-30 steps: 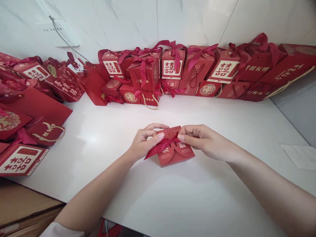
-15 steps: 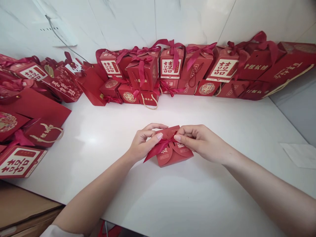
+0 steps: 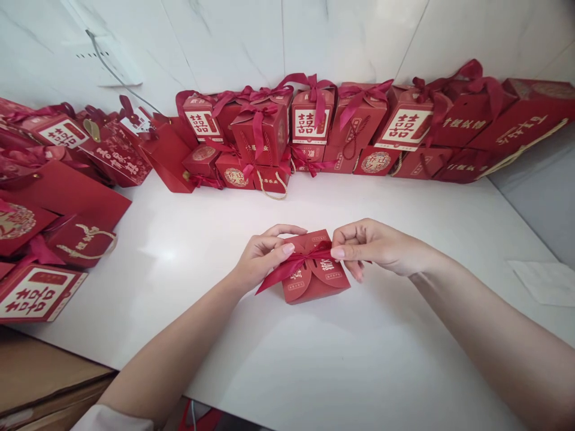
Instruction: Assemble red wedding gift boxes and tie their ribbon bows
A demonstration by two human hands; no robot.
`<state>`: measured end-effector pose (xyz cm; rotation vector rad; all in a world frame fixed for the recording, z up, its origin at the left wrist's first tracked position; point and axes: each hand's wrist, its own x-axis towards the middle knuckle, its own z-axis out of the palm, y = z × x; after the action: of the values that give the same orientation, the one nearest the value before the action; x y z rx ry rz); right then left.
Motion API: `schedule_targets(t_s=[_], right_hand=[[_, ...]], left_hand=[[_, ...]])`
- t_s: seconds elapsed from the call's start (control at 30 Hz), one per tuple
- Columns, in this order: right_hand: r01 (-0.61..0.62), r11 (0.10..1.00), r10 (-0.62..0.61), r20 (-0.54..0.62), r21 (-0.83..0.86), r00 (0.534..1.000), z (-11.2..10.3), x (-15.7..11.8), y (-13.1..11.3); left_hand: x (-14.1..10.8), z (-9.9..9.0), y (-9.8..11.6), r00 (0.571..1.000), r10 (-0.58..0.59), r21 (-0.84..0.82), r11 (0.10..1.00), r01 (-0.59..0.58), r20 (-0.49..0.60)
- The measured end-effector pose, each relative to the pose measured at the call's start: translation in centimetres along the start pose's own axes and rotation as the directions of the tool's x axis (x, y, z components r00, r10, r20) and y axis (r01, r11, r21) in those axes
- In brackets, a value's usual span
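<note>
A small red gift box (image 3: 317, 290) with curved folded flaps and printed characters lies on the white table in front of me. Across its top runs a dark pink ribbon (image 3: 309, 256), one tail hanging out to the left. My left hand (image 3: 265, 257) is closed at the box's left side, its thumb pressing on the ribbon and its other fingers behind the box, partly hidden. At the right, my right hand (image 3: 371, 248) pinches the ribbon's other end between thumb and forefinger, just beyond the box's right edge.
Stacked red gift boxes (image 3: 309, 117) with bows line the tiled wall (image 3: 341, 36). More red boxes and bags (image 3: 81, 191) crowd the left. Paper (image 3: 541, 281) lies on the white table (image 3: 381, 359) at the right. Cardboard (image 3: 40, 371) stands below the left edge.
My right hand has moved right, drawing the ribbon past the box's edge. My left hand stays at the box's left side.
</note>
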<state>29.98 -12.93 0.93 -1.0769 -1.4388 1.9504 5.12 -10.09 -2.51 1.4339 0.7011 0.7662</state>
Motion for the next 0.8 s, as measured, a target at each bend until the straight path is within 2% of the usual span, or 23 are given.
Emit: schedule_targets(t_s=[0.13, 0.37, 0.57, 0.7, 0.8], right_hand=[[-0.073, 0.994, 0.084, 0.13, -0.084, 0.988, -1.8, -0.9, -0.5], [-0.167, 0.954, 0.229, 0.244, -0.25, 0.942, -3.1, -1.5, -0.6], [-0.155, 0.94, 0.225, 0.21, -0.303, 0.952, -3.3, -1.4, -0.3], [-0.147, 0.906, 0.233, 0.179, -0.396, 0.956, -3.8, -1.7, -0.4], [-0.039, 0.903, 0.084, 0.087, -0.428, 0.993, -3.4, -1.5, -0.6]], left_hand=[[0.0, 0.0, -0.2, 1.0, -0.019, -0.075, 0.997, 0.018, -0.02], [0.0, 0.1, -0.8, 0.984, 0.013, -0.076, 0.997, -0.027, -0.179], [0.0, 0.5, -0.8, 0.98, 0.036, -0.079, 0.996, -0.052, -0.195], [-0.1, 0.3, -0.4, 0.98, 0.07, -0.011, 0.997, -0.073, -0.184], [0.0, 0.1, 0.0, 0.981, 0.097, 0.04, 0.995, -0.092, -0.171]])
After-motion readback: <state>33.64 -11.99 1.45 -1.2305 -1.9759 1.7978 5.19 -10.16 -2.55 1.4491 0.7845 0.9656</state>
